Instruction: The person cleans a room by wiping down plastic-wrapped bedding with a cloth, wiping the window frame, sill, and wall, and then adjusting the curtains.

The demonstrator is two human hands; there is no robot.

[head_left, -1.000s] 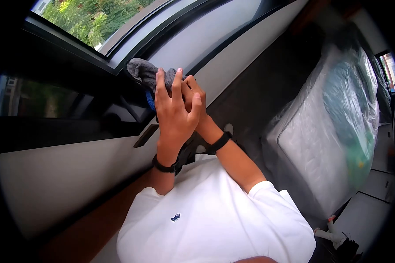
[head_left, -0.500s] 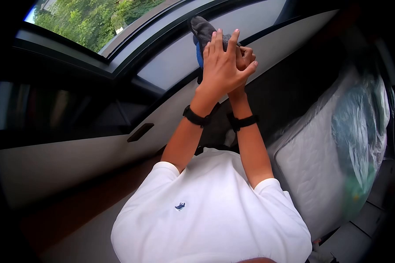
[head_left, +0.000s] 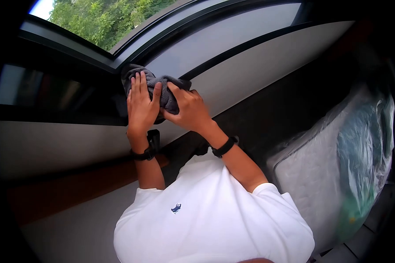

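Observation:
A dark grey plush cloth (head_left: 170, 101) is bunched up at the lower corner of the window frame (head_left: 118, 65). My left hand (head_left: 141, 109) lies over the cloth's left part, its fingers stretched out and the thumb apart. From the right, my right hand (head_left: 191, 109) grips the cloth between thumb and curled fingers. Both hands are close together, with folds of cloth between them. The underside of the cloth is hidden.
Green trees (head_left: 105, 19) show through the window glass. Below the frame runs a pale wall (head_left: 52, 140) with a brown strip (head_left: 74, 193) along its foot. To my right stands a white mattress (head_left: 311, 175) wrapped in clear plastic.
Both hands and the cloth have moved left and down, from the lower panel to the frame corner. The hands, which overlapped before, are now side by side. The cloth's blue side no longer shows.

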